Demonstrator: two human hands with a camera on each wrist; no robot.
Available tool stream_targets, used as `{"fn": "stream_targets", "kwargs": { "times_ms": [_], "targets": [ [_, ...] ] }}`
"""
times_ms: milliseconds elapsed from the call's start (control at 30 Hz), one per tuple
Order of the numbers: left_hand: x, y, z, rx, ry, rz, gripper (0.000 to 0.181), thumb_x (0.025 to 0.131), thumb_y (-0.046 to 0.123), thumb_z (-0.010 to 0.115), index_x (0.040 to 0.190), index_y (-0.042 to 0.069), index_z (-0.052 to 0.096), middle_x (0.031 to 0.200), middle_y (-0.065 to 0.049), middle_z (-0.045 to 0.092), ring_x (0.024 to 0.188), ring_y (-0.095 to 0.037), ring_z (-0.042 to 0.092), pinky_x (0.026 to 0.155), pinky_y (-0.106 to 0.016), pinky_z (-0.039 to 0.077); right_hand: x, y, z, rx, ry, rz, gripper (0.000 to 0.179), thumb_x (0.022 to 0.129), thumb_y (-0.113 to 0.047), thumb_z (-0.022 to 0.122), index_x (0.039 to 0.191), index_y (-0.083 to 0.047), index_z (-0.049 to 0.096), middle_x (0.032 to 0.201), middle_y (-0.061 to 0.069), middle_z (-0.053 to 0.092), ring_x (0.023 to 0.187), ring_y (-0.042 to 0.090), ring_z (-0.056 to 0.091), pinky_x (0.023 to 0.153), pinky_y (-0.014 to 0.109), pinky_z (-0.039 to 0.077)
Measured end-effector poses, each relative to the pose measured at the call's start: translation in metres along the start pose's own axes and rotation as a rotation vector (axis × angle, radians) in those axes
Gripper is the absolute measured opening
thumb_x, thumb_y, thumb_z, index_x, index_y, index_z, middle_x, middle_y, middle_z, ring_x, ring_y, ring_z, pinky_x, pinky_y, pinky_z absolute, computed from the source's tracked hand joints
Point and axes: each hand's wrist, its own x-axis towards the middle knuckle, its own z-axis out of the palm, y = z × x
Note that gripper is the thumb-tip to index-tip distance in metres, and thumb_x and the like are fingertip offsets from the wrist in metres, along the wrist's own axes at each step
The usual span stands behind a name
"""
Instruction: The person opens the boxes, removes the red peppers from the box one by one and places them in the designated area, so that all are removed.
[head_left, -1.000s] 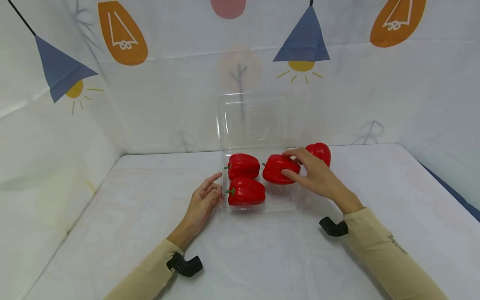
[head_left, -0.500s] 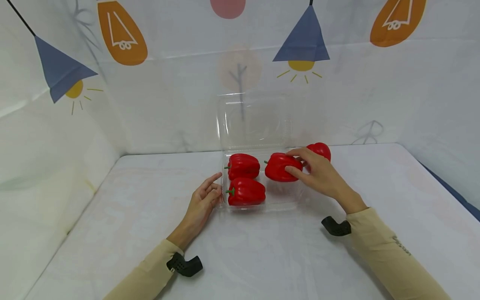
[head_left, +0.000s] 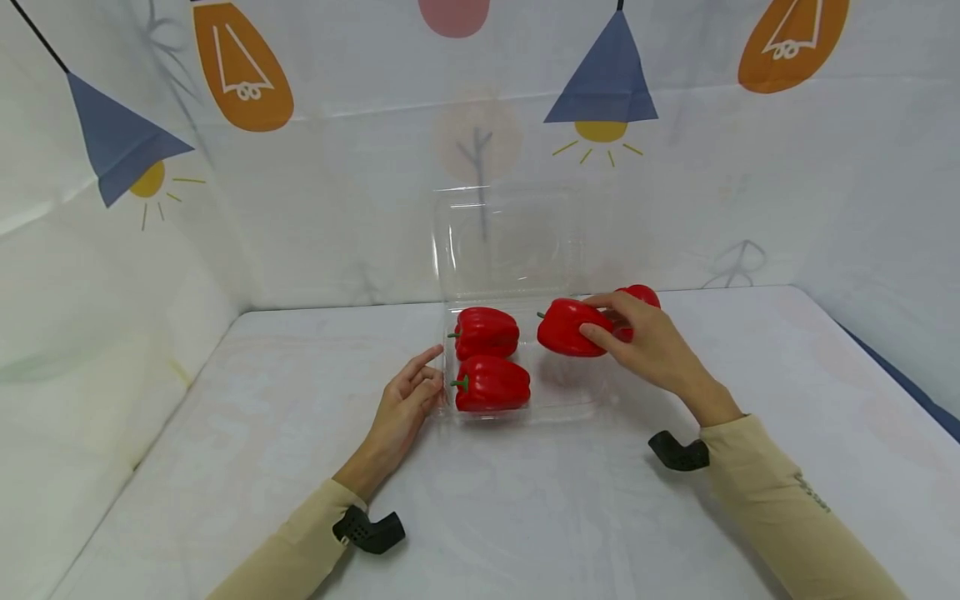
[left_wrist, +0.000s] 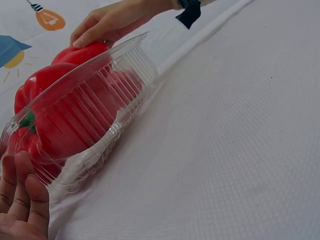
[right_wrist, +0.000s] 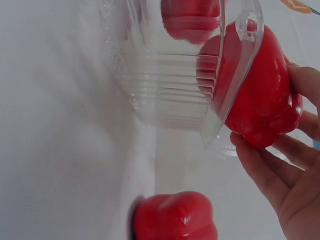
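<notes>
The bench [head_left: 525, 500], draped in white cloth, carries a clear plastic box [head_left: 517, 408] at its middle, with the box's lid [head_left: 510, 242] standing up at 12 o'clock. Two red peppers already lie inside along the 9 o'clock side: the far pepper [head_left: 486, 332] and the near pepper [head_left: 491, 383], stems pointing to 9 o'clock. A third pepper [head_left: 570, 327] is in the right hand [head_left: 648, 346], fingers curled round it, over the box's far corner at about 1 o'clock; the right wrist view shows it at the rim [right_wrist: 235, 75] and, I judge, not yet set down. A fourth pepper [head_left: 641, 298] lies on the bench just outside the box at 2 o'clock, behind that hand. The left hand [head_left: 405, 400] rests with relaxed, nearly straight fingers against the box's 9 o'clock wall, holding nothing. By my reading, the filling is about half done: two in, one going in, one left outside, and the lid not yet closed.
</notes>
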Motion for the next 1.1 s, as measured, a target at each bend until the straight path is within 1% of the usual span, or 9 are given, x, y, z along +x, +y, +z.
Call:
{"fn": "stream_targets", "kwargs": {
  "times_ms": [167, 400, 567, 667, 767, 867, 1033, 1067, 1100],
  "targets": [
    [0.000, 0.000, 0.000, 0.005, 0.002, -0.003, 0.051, 0.095, 0.006, 0.048, 0.144, 0.009, 0.036, 0.092, 0.004, 0.052, 0.081, -0.007, 0.050, 0.073, -0.015, 0.046, -0.001, 0.002, -0.003, 0.013, 0.008, 0.041, 0.042, 0.085, -0.020, 0.070, 0.124, -0.012, 0.056, 0.114, 0.005, 0.062, 0.093, 0.020, 0.064, 0.079, 0.040, 0.056],
    [0.001, -0.001, 0.000, -0.005, -0.005, 0.004, 0.051, 0.095, 0.005, 0.047, 0.145, 0.007, 0.034, 0.092, 0.003, 0.052, 0.080, -0.006, 0.050, 0.073, -0.015, 0.046, -0.001, 0.003, -0.009, 0.010, 0.032, 0.080, 0.040, 0.086, -0.022, 0.068, 0.122, -0.011, 0.056, 0.112, 0.007, 0.064, 0.090, 0.023, 0.067, 0.075, 0.040, 0.057],
    [0.000, -0.001, 0.000, -0.005, 0.000, 0.002, 0.051, 0.095, 0.005, 0.047, 0.144, 0.007, 0.034, 0.092, 0.003, 0.051, 0.080, -0.007, 0.050, 0.072, -0.015, 0.046, -0.002, 0.006, -0.014, 0.035, 0.034, 0.132, 0.039, 0.088, -0.025, 0.066, 0.123, -0.011, 0.055, 0.112, 0.008, 0.064, 0.090, 0.026, 0.066, 0.066, 0.032, 0.058],
    [0.001, -0.001, 0.000, -0.005, 0.002, 0.002, 0.051, 0.095, 0.004, 0.047, 0.144, 0.007, 0.034, 0.092, 0.003, 0.051, 0.080, -0.007, 0.050, 0.072, -0.015, 0.046, -0.002, 0.009, -0.016, 0.034, 0.043, 0.146, 0.039, 0.089, -0.026, 0.064, 0.123, -0.010, 0.055, 0.114, 0.010, 0.064, 0.091, 0.029, 0.066, 0.067, 0.024, 0.056],
    [0.001, -0.002, -0.001, 0.000, 0.004, 0.000, 0.050, 0.095, 0.005, 0.047, 0.143, 0.007, 0.035, 0.092, 0.003, 0.051, 0.080, -0.007, 0.050, 0.072, -0.015, 0.046, -0.002, 0.011, -0.018, 0.016, 0.057, 0.154, 0.039, 0.089, -0.027, 0.064, 0.122, -0.009, 0.055, 0.115, 0.011, 0.064, 0.092, 0.030, 0.066, 0.071, 0.013, 0.051],
    [0.001, -0.002, -0.001, 0.007, 0.003, 0.001, 0.050, 0.095, 0.005, 0.047, 0.144, 0.006, 0.035, 0.092, 0.002, 0.051, 0.080, -0.007, 0.050, 0.073, -0.015, 0.046, -0.003, 0.012, -0.020, 0.006, 0.068, 0.170, 0.040, 0.089, -0.029, 0.063, 0.122, -0.009, 0.055, 0.115, 0.011, 0.064, 0.092, 0.030, 0.067, 0.070, 0.007, 0.045],
    [0.001, -0.002, -0.001, 0.003, -0.001, 0.003, 0.051, 0.095, 0.005, 0.047, 0.144, 0.005, 0.034, 0.093, 0.002, 0.051, 0.081, -0.007, 0.050, 0.074, -0.015, 0.047, -0.003, 0.014, -0.022, 0.006, 0.071, 0.210, 0.041, 0.090, -0.033, 0.062, 0.122, -0.009, 0.055, 0.116, 0.010, 0.064, 0.092, 0.030, 0.067, 0.069, 0.007, 0.045],
    [0.001, -0.002, -0.001, -0.002, -0.001, 0.001, 0.051, 0.095, 0.005, 0.047, 0.144, 0.006, 0.034, 0.093, 0.002, 0.051, 0.081, -0.007, 0.050, 0.073, -0.015, 0.047, -0.003, 0.014, -0.023, 0.002, 0.072, 0.215, 0.041, 0.090, -0.033, 0.062, 0.122, -0.009, 0.055, 0.116, 0.011, 0.063, 0.092, 0.030, 0.067, 0.070, 0.009, 0.046],
    [0.001, -0.001, 0.000, -0.004, -0.001, 0.001, 0.051, 0.095, 0.005, 0.047, 0.144, 0.006, 0.034, 0.093, 0.002, 0.051, 0.080, -0.007, 0.050, 0.073, -0.015, 0.047, -0.003, 0.014, -0.023, 0.000, 0.073, 0.217, 0.041, 0.090, -0.033, 0.061, 0.122, -0.008, 0.055, 0.116, 0.011, 0.063, 0.092, 0.030, 0.067, 0.071, 0.013, 0.049]
  ]
}}
